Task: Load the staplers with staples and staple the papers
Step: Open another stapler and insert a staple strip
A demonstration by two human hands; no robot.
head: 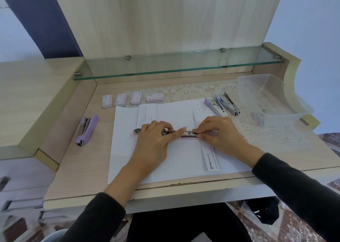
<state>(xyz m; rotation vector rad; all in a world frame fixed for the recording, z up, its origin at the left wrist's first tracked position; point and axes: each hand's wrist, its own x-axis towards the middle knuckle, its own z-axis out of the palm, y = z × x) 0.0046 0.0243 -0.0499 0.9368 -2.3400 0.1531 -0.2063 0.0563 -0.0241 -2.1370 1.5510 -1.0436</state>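
Note:
A pink stapler (185, 134) lies swung fully open across the white papers (176, 157) at the desk's middle. My left hand (154, 142) presses on its left half, index finger stretched along the metal channel. My right hand (219, 133) pinches the channel's right end with thumb and fingertips; whether staples sit there is hidden. A purple stapler (86, 129) rests closed on the left. Two more staplers, one purple (215, 106) and one blue (228, 103), lie open at the back right. Several small staple boxes (132, 99) line the back edge.
A clear plastic bin (270, 98) stands at the right on a lace mat (195, 91). A glass shelf (176, 65) overhangs the back of the desk. A raised wooden side surface (33, 98) borders the left.

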